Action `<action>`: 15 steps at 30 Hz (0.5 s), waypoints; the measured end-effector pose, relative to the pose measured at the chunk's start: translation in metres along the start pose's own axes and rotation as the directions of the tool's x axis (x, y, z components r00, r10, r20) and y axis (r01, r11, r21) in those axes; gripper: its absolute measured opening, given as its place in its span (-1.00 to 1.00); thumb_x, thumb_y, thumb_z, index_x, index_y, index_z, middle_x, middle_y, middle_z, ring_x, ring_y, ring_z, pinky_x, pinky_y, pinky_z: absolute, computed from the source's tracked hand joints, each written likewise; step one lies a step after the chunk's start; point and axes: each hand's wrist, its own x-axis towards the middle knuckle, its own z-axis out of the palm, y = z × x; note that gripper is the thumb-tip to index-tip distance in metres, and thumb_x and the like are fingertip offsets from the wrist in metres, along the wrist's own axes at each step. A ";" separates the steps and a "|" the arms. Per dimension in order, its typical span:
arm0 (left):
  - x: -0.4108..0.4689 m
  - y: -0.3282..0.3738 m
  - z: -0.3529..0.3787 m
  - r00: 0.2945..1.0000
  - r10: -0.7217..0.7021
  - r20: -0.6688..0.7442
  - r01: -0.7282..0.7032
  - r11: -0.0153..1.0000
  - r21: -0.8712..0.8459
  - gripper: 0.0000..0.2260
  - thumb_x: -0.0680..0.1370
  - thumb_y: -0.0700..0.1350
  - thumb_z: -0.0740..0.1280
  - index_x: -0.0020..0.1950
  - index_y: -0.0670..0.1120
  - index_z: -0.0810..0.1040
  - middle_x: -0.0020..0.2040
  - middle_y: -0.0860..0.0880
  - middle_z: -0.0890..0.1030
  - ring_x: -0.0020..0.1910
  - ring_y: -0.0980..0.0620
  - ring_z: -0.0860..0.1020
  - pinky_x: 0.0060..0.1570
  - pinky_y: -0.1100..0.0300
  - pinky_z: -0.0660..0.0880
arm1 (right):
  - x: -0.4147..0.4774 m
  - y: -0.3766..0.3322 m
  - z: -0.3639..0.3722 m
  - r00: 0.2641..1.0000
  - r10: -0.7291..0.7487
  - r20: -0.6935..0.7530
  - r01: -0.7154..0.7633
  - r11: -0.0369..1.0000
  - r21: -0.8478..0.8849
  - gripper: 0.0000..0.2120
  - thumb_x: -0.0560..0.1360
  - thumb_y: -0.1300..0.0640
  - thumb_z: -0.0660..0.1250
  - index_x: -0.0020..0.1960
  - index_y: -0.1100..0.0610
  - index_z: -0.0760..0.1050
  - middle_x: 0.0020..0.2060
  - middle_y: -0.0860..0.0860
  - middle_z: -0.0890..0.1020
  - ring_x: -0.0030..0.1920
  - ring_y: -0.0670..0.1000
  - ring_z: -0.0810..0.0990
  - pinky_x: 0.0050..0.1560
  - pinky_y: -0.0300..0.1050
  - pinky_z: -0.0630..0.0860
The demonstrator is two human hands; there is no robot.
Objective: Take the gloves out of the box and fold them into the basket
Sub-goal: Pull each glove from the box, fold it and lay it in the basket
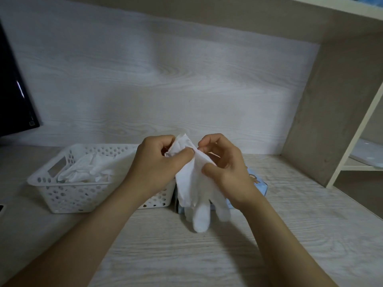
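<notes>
A white glove (194,183) is held above the box (259,183), beside the basket (68,195), its cuff pinched by the fingers of the left hand (157,162) and right hand (224,168). It is best smoothed flat before being folded over.

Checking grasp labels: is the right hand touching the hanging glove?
Touching. The head view shows the right hand pinching the glove, its thumb pressed on the white material.
</notes>
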 end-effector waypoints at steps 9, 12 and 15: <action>0.002 0.005 -0.003 0.997 -0.072 0.005 0.072 0.990 -0.123 -0.84 0.63 -0.01 0.42 -0.12 -0.02 0.67 -0.19 -0.05 0.73 -0.20 -0.05 0.66 -0.13 0.05 0.52 | 0.003 -0.002 -0.004 0.988 0.144 -0.060 -0.138 0.986 0.095 -0.78 0.53 0.28 0.26 -0.22 0.21 0.62 -0.32 0.16 0.55 -0.26 0.07 0.52 -0.19 -0.09 0.45; 0.003 0.007 -0.005 0.997 -0.077 -0.025 0.072 0.983 -0.168 -0.73 0.63 -0.05 0.42 -0.23 -0.12 0.54 -0.32 -0.02 0.56 -0.28 0.06 0.51 -0.17 0.13 0.41 | 0.004 -0.005 -0.005 0.981 0.195 -0.014 -0.187 0.956 0.225 -0.83 0.43 0.26 0.26 -0.21 0.20 0.64 -0.27 0.19 0.57 -0.22 0.11 0.54 -0.21 -0.11 0.48; 0.006 0.006 -0.008 0.987 -0.149 -0.056 0.130 0.959 -0.253 -0.68 0.63 -0.11 0.39 -0.30 -0.06 0.42 -0.34 -0.02 0.43 -0.31 0.04 0.42 -0.24 0.13 0.35 | 0.004 -0.006 -0.006 0.980 0.195 -0.046 -0.185 0.967 0.178 -0.76 0.40 0.25 0.23 -0.20 0.17 0.69 -0.25 0.20 0.61 -0.18 0.12 0.57 -0.17 -0.08 0.50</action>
